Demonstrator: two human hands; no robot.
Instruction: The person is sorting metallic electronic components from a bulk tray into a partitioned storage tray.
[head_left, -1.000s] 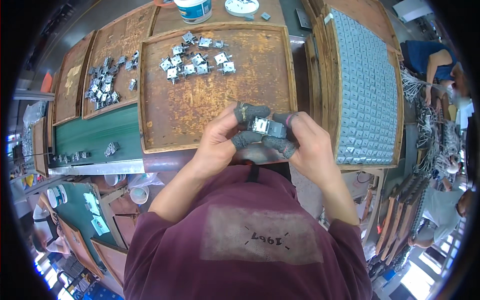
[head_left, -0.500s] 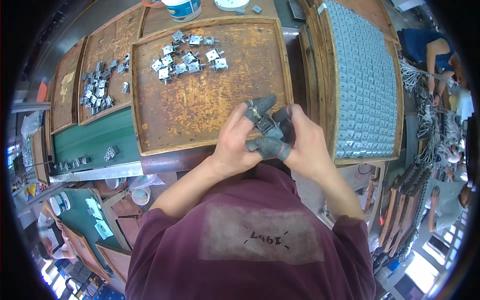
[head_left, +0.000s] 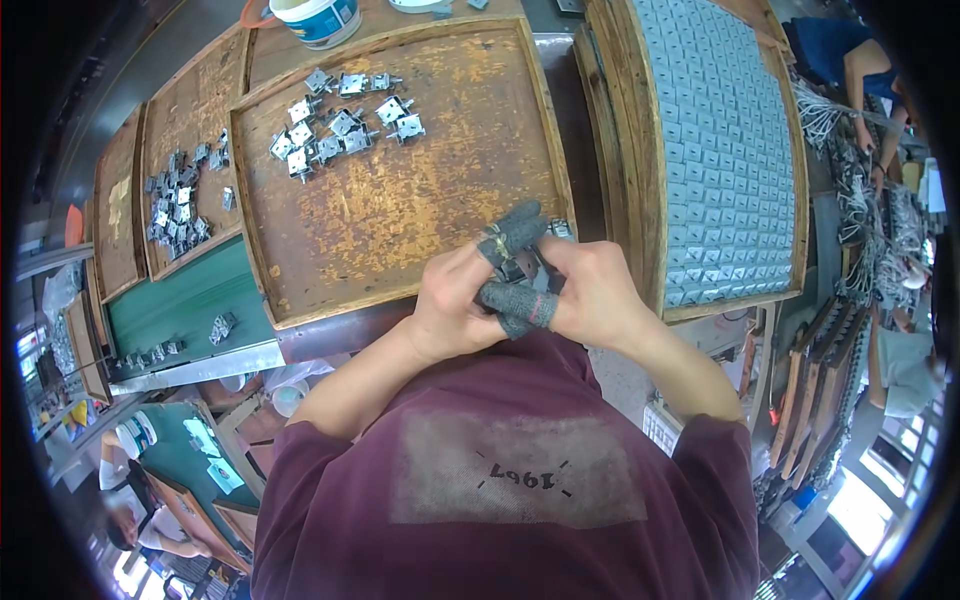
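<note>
L hand (head_left: 455, 300) & R hand (head_left: 600, 295) now closer vs earlier; both clamped on metal part (head_left: 530, 265), mostly hidden; prob. adjusting step; next move calls for steady pinch.

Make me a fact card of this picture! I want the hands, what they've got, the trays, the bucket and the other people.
Hands: left hand and right hand, meeting at the tray's near edge, with grey finger covers
Held: small metal part, mostly hidden by fingers
Middle tray: wooden, loose bunch of silvery parts toward the far left
Right tray: wooden, packed with rows of grey pieces
Bucket: white and blue, beyond the middle tray
Other people: some at both sides
</note>
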